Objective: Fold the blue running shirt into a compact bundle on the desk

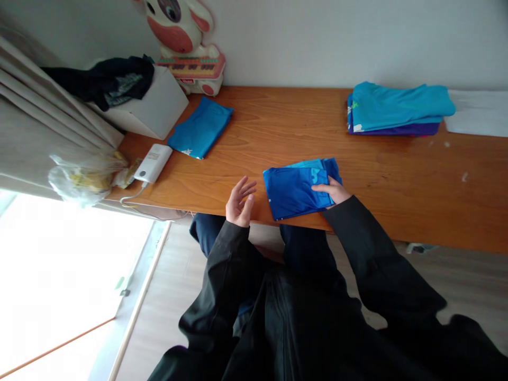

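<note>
Near the table (397,180) front edge lies a folded blue garment (296,190); right hand (333,190) presses flat on it, likely pinning the fold, gripping nothing. Left hand (239,203) hovers beside it, fingers spread, empty. White box (153,108) at far left has dark cloth (105,82) draped over it, contents hidden. Folded stack (397,108) well apart.
</note>
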The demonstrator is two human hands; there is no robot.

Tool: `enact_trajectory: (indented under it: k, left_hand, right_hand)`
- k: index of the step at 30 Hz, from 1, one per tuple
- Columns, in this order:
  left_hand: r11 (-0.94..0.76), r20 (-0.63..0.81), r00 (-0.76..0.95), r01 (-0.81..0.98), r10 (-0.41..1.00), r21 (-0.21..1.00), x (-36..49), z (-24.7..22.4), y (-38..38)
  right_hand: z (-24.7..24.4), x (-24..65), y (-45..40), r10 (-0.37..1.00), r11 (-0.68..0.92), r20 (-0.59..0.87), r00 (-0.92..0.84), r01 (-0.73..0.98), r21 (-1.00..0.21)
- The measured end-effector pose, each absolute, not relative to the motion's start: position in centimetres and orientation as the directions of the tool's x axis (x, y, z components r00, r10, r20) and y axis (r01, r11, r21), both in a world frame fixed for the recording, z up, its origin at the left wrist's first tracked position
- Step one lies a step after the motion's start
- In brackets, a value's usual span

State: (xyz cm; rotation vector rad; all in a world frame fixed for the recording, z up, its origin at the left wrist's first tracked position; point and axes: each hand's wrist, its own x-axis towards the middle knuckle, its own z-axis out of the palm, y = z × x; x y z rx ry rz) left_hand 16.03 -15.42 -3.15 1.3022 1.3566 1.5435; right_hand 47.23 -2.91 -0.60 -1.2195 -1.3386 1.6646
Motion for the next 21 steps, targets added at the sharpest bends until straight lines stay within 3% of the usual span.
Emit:
enact_trajectory:
  k: [5,12,21]
  left_hand:
    - [-0.228,0.312,-0.181,0.376,0.933,0.898,15.9,-3.4,-14.1]
    - [-0.415,0.455,0.105,0.627,0.884,0.660,17.8,-3.0,-10.7]
    - [-0.363,0.288,0.243,0.782,0.926,0.507,22.3,-3.0,-11.2]
  right_hand:
    - [0.1,49.0,-1.7,0.933,0.114,-0.017,-0.359,0.338,-0.934]
    - [3.7,50.7,-2.7,0.891,0.314,0.124,-0.437,0.396,-0.863]
    - [2.6,53.5,-1.7,0.933,0.223,0.044,-0.357,0.478,-0.850]
